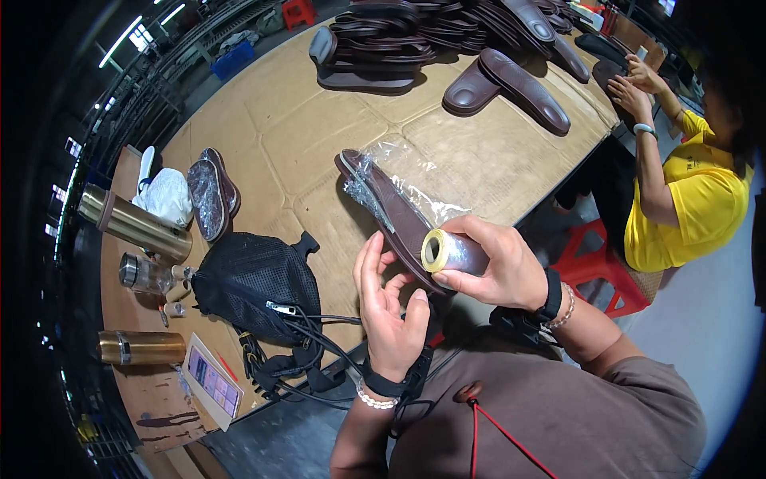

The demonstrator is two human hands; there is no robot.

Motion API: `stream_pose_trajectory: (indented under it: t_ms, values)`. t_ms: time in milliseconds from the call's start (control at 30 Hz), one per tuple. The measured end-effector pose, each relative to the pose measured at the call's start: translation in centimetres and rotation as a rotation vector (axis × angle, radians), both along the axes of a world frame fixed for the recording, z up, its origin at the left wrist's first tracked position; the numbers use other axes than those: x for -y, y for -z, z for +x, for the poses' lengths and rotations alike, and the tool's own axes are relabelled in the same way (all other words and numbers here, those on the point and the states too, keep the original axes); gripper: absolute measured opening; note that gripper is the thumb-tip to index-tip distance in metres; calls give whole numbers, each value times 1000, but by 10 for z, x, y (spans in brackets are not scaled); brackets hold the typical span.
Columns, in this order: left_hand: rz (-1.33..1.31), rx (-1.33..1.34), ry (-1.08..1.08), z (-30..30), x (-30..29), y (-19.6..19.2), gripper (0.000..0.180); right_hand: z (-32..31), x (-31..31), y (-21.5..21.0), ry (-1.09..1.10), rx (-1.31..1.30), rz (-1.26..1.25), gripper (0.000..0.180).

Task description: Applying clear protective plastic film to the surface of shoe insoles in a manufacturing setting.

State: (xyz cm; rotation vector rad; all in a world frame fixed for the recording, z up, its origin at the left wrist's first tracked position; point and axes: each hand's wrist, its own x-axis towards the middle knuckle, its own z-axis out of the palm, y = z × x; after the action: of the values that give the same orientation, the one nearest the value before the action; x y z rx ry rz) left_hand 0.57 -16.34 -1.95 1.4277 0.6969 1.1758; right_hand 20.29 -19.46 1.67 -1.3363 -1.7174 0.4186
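Observation:
My right hand [507, 263] is closed round a roll of clear plastic film [456, 254], its pale yellow core facing left. Beneath the roll lies a dark brown insole [403, 214], stretching away from me across the table. A crumpled sheet of clear film [419, 182] covers part of its far half and spreads to its right. Beside the insole's near end, my left hand [391, 307] is open, fingers apart and slightly curled. Whether its fingertips touch the insole's edge, I cannot tell.
Film-wrapped insoles [211, 195] lie left, near steel flasks [140, 223] and a black mesh bag [259, 275] with cables. Stacked insoles [375, 52] and a loose pair [507, 92] lie on the cardboard-covered table [295, 136]. A person in yellow [686, 191] sits right on a red stool [598, 267].

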Motion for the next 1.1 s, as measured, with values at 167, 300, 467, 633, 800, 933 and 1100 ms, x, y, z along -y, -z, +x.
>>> stream_pose_trajectory:
  t_ms: [167,300,467,633,800,933,1100]
  values:
    - [-124,-33,71,-1,-9,-8,87,0,-1,6,-16,-51,-32,48]
    - [116,-306,78,6,-13,-18,95,2,-1,13,12,-142,-36,52]
    - [415,-589,2,21,-7,-25,93,10,-6,13,-13,-183,-83,55]
    - [457,-730,-6,35,-11,-35,76,33,-17,18,-69,-141,-11,62]
    - [541,-868,-105,55,-10,-35,74,55,-27,28,-102,-11,18,72]
    - [606,-937,-126,66,-14,-37,75,77,-31,29,-110,102,-34,82]
    - [604,-947,-114,75,-17,-48,79,108,-49,15,-196,118,-149,87]
